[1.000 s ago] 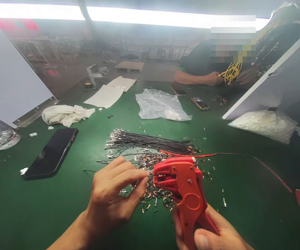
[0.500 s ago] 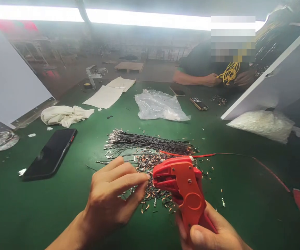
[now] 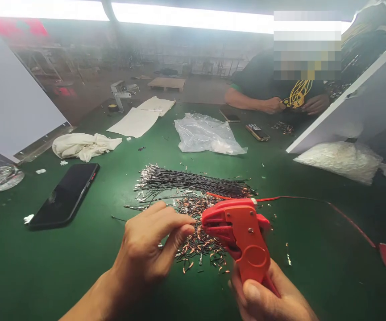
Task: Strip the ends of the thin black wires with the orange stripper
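At five o'clock from mid-view, the right hand [image 3: 269, 295] grips a red wire stripper [image 3: 249, 232] — likely stiff, light, best held by its handles [image 3: 257, 273]; the left hand [image 3: 151, 243] pinches narrowly — on what, I cannot tell.

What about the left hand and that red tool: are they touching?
Apart. The head view shows a narrow gap between the left hand and the red tool, with wire clippings visible beyond.
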Motion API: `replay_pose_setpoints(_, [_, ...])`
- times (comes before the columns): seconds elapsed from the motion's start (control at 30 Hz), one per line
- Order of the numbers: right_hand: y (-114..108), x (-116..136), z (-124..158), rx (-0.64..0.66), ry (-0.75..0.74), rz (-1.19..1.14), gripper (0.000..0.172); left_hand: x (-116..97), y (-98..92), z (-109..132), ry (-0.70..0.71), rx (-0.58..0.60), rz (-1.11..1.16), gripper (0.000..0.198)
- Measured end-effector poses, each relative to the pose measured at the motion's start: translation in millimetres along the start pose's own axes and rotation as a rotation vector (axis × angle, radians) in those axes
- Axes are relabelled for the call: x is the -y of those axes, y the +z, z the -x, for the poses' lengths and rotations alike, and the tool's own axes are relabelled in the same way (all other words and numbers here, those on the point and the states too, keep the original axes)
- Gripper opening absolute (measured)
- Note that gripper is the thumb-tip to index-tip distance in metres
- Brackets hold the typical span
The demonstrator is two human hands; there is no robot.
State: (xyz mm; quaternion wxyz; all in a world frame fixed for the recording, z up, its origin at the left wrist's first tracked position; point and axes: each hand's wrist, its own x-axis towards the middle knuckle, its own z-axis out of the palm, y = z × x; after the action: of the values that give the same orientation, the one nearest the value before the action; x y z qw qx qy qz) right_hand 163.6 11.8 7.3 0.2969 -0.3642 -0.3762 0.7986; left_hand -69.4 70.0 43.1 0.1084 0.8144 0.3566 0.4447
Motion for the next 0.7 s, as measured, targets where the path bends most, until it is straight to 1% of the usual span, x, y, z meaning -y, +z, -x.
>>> replay_pose_setpoints(0.13, [1.7,4.8,-4.2,0.049,-0.011,0.077,0.053,-0.7,0.5,-0.2,-0.028,-0.022,0.013,0.011])
replay_pose_setpoints(0.27, [2.1,7.1,-4.1,0.074,0.037,0.118,0.057,-1.2,-0.7,-0.4,-0.031,-0.043,-0.008,0.011])
replay_pose_setpoints(0.33, [1.5,7.2,-4.0,0.096,0.033,0.113,0.056,-1.4,-1.6,-0.7,-0.035,-0.039,-0.004,0.011])
replay_pose_setpoints(0.43, [0.3,6.9,-4.5,0.123,-0.016,0.093,0.054,-2.0,-3.1,-1.4,-0.043,-0.032,0.002,0.011])
replay_pose_setpoints(0.6, [-2.4,3.4,-4.4,0.117,0.025,0.099,0.054,-2.5,-3.4,-2.4,-0.013,-0.036,-0.041,0.012])
replay_pose_setpoints(0.7, [-4.5,-1.5,-5.7,0.151,-0.02,0.111,0.052,-2.5,-2.9,-2.5,-0.005,-0.04,-0.059,0.012])
